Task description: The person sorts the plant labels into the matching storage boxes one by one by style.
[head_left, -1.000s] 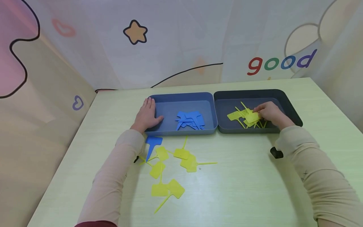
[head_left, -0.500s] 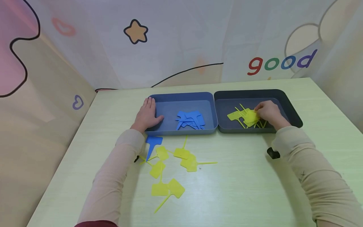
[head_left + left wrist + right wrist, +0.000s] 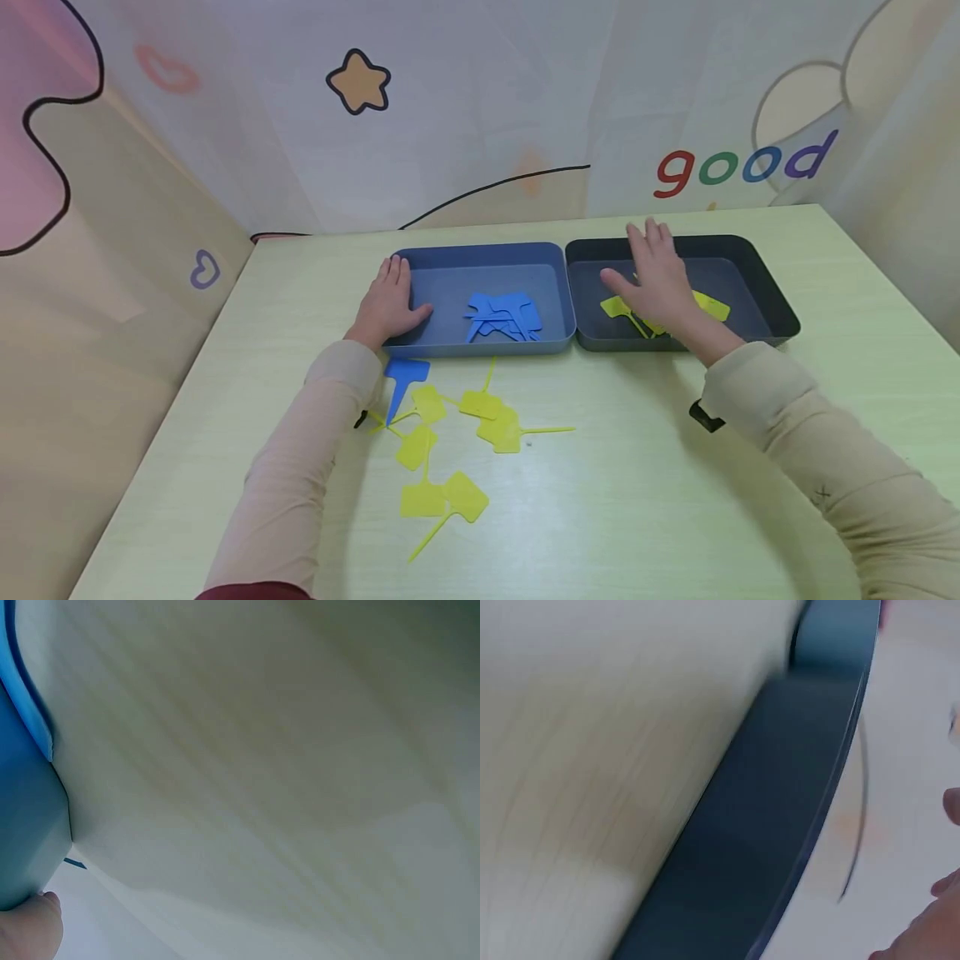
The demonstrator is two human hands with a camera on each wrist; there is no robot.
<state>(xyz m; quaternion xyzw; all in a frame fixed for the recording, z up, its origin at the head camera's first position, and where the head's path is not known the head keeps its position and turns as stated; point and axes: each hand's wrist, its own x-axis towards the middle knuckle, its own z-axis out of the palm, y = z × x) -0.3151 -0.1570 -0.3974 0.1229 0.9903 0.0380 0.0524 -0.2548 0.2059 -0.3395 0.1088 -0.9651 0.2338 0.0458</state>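
My left hand (image 3: 388,307) rests on the left end of the blue-grey tray (image 3: 480,349), fingers over the rim and thumb extended inside. Several blue T-shaped plant labels (image 3: 510,315) lie piled in that tray. My right hand (image 3: 658,283), fingers spread and holding nothing, is over the dark tray (image 3: 765,321). Beneath it lie yellow plant labels (image 3: 617,307), partly hidden by the hand and wrist. In the right wrist view, the dark tray's side wall (image 3: 742,802) fills the middle, with fingertips (image 3: 952,806) at the right edge.
On the table (image 3: 600,517), one blue plant label (image 3: 406,382) lies in front of the blue-grey tray. Around it, several yellow plant labels (image 3: 465,497) are scattered, some overlapping. The two trays stand side by side, with a printed curtain (image 3: 480,108) behind the table.
My right hand has let go of a yellow plant label in the dark tray, opened its fingers and moved up and left. The left hand stays in place.
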